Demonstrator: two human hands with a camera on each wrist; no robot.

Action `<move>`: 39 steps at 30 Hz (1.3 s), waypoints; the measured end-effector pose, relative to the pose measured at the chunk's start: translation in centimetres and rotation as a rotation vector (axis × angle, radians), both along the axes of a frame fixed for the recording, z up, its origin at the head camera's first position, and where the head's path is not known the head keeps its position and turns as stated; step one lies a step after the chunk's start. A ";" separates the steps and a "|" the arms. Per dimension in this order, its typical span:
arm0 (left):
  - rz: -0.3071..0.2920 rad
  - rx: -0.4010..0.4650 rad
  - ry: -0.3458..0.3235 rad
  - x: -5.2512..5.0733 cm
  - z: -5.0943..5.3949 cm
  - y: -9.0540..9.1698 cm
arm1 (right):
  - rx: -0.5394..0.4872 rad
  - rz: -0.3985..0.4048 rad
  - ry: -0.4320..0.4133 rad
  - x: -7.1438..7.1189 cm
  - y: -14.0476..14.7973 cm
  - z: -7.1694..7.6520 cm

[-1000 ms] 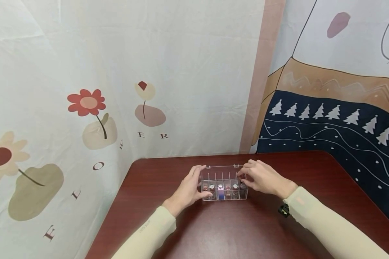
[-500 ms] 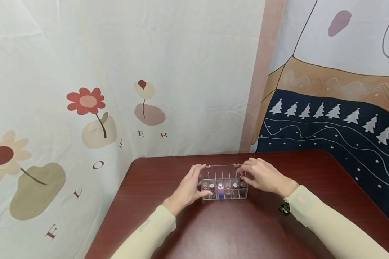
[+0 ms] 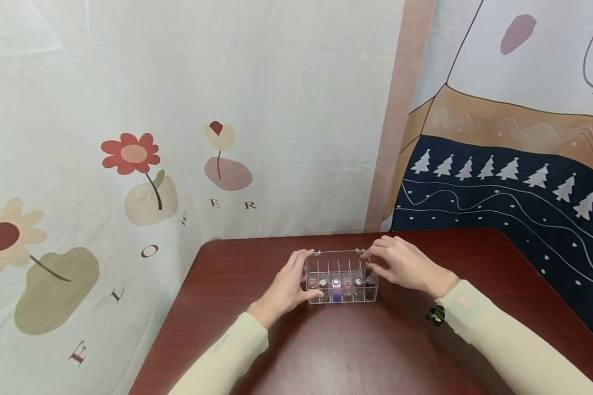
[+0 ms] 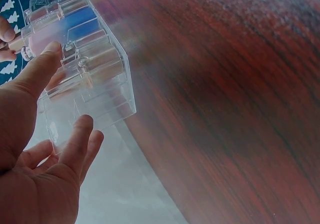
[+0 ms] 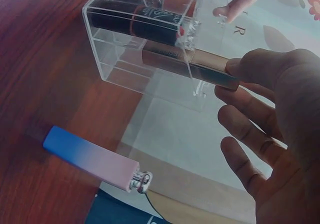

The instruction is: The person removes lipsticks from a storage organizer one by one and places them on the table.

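While the case [image 3: 333,259] is held by the left grip [image 3: 285,285], a tube [image 5: 207,64] is pinched by the right grip [image 3: 402,263]. Its end is seen inside the case.

You've got a glossy dark red table [image 3: 326,351], wood-grained. Behind it and on your left, you see white cloth [image 3: 301,109] printed with a cream flower [image 3: 27,219], red flower [image 3: 130,153], small bud [image 3: 221,137] and letters [image 3: 150,250]. Right of the pink stripe [image 3: 397,109]: navy panel [image 3: 464,211], white trees [image 3: 509,169], tan band [image 3: 514,118] above.
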State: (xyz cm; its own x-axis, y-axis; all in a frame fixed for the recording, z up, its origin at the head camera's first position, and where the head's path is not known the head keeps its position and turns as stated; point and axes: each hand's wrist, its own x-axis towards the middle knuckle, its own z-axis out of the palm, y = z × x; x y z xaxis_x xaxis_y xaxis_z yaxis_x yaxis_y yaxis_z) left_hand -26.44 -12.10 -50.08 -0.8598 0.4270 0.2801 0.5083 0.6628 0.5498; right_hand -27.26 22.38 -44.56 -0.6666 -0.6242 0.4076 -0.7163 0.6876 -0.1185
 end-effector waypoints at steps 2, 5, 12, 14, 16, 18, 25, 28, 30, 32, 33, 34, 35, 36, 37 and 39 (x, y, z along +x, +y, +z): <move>0.000 0.006 -0.006 0.0 0.0 0.0 | -0.002 -0.002 -0.004 0.0 0.0 0.3; -0.001 0.006 0.001 -0.1 0.0 0.0 | -0.006 -0.020 -0.018 0.0 0.2 0.7; 0.002 0.003 0.005 -0.1 0.1 0.1 | -0.044 -0.051 -0.064 0.1 0.6 1.4; 0.001 0.011 -0.002 -0.1 0.1 0.1 | -0.053 -0.053 -0.060 0.1 0.7 1.5; 0.000 0.014 -0.005 -0.1 0.1 0.1 | -0.062 -0.055 -0.056 0.2 0.9 1.6; 0.000 0.012 -0.001 -0.1 0.1 0.1 | -0.074 -0.056 -0.056 0.2 1.0 1.7; -0.002 0.013 -0.025 -0.1 -0.1 0.0 | -0.133 -0.045 -0.057 0.4 1.7 2.0; -0.005 0.022 -0.038 -0.1 -0.2 0.0 | -0.150 -0.042 -0.042 0.3 2.0 2.2; -0.006 0.025 -0.045 0.0 -0.1 0.0 | -0.160 -0.037 -0.040 0.2 2.2 2.3; -0.006 0.025 -0.050 0.0 -0.1 0.0 | -0.177 -0.030 -0.042 0.2 2.4 2.4; -0.006 0.027 -0.051 0.0 -0.1 0.0 | -0.184 -0.027 -0.042 0.1 2.5 2.5; -0.005 0.027 -0.054 0.0 -0.1 0.0 | -0.191 -0.025 -0.043 0.1 2.6 2.5; -0.004 0.026 -0.054 0.0 -0.1 0.0 | -0.198 -0.022 -0.044 0.1 2.7 2.6; -0.003 0.027 -0.055 0.0 -0.1 0.0 | -0.204 -0.020 -0.045 0.1 2.8 2.6; -0.003 0.029 -0.055 0.0 -0.1 0.0 | -0.207 -0.020 -0.044 0.1 2.9 2.6; -0.004 0.033 -0.057 0.0 -0.1 0.0 | -0.211 -0.022 -0.041 0.2 3.1 2.6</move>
State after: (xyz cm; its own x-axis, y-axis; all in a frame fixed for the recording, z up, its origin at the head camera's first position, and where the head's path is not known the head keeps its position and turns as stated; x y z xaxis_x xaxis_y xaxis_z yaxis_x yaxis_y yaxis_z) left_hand -26.47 -12.14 -50.18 -0.8731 0.4218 0.2444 0.4779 0.6421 0.5994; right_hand -27.11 25.51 -41.92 -0.6978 -0.5131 0.4998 -0.6931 0.6597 -0.2905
